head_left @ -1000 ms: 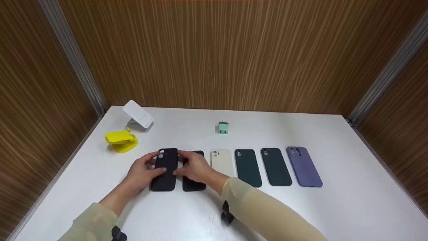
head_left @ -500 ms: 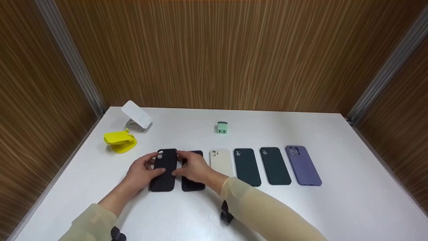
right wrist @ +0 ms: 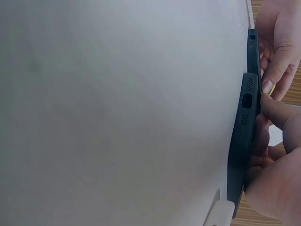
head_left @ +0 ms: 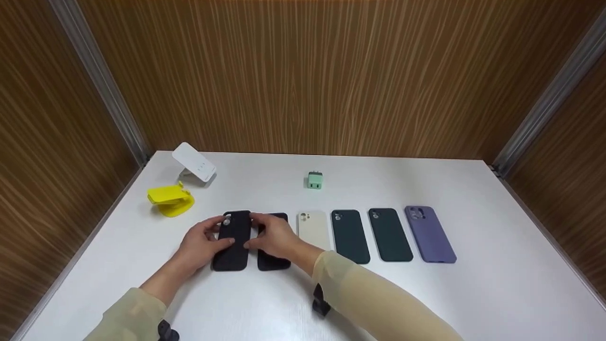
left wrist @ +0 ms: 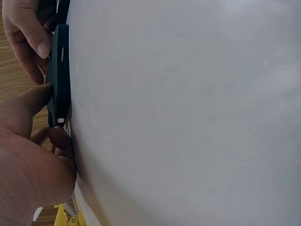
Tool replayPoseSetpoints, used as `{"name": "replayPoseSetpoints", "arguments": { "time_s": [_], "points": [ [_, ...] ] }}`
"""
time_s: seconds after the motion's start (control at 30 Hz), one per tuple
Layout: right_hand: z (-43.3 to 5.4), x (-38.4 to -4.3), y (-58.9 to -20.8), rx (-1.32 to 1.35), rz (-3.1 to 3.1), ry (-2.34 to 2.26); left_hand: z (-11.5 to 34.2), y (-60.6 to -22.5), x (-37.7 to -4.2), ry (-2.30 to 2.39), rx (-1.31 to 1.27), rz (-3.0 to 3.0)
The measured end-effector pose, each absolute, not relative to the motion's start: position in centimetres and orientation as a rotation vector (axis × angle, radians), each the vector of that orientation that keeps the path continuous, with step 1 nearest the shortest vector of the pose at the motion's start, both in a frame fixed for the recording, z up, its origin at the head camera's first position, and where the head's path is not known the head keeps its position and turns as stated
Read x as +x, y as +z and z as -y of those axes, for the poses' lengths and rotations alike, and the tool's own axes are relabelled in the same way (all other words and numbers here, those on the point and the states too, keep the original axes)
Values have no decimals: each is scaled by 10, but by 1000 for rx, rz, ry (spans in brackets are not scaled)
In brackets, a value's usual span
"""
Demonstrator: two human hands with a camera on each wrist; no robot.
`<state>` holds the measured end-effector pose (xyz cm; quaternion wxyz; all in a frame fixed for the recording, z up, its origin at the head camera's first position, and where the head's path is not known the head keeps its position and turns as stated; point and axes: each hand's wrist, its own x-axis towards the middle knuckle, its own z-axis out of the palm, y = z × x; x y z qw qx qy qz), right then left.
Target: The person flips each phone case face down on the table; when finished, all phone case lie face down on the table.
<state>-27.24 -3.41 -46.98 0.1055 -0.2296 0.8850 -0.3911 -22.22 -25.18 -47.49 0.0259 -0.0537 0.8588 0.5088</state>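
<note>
Two black phone cases lie side by side, back up, left of the middle of the white table. My left hand [head_left: 201, 244] holds the leftmost black phone case [head_left: 234, 253] along its left side, thumb on its back and fingers by the camera holes. From the other side my right hand [head_left: 277, 237] grips the same case at its upper right edge. That hand's wrist passes over the second black phone case [head_left: 273, 263] and partly hides it. The left wrist view shows the held case [left wrist: 59, 75] edge-on, low at the table surface, between both hands.
Rightward in the row lie a cream phone case [head_left: 313, 229], two dark green phone cases [head_left: 350, 237] and a purple phone case [head_left: 432, 237]. Behind stand a yellow phone stand [head_left: 171, 199], a white stand-like device [head_left: 195, 162] and a green plug adapter [head_left: 315, 180]. Wood-grain panels [head_left: 303, 80] enclose the table.
</note>
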Motion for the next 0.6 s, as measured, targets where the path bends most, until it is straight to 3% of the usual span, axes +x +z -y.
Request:
{"name": "replayPoseSetpoints", "arguments": {
  "time_s": [0.6],
  "points": [
    [27,-281,-458,-648,-2402,-1459,265,-469,-231,1541,-277,-2636]
  ]
}}
